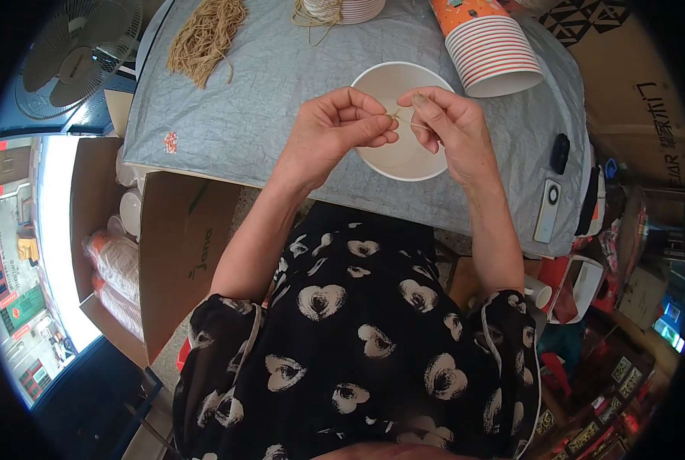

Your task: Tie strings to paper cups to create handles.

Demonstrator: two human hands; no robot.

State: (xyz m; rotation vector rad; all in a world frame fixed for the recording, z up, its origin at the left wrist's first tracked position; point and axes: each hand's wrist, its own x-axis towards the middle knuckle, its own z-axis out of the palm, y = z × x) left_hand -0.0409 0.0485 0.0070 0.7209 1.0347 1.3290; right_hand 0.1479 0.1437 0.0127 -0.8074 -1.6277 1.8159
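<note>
Both hands are raised over a white round tub (pixel 392 159) that stands open on the cloth-covered table. My left hand (pixel 344 123) is closed, its thumb and forefinger pinching a thin tan string (pixel 395 116). On the other side my right hand (pixel 451 126) is closed on the same string, with thumb and fingertips bent around it. A short length of it runs between the two hands; the rest is hidden by the fingers. A bundle of tan strings (pixel 204 42) lies at the far left of the table.
A stack of orange paper tubs (pixel 494 57) lies at the far right. Another stack (pixel 358 9) at the back has strings draped on it. A phone (pixel 547 211) and a small black object (pixel 560 153) lie near the right edge. A cardboard box (pixel 181 253) stands left, below a fan (pixel 74 65).
</note>
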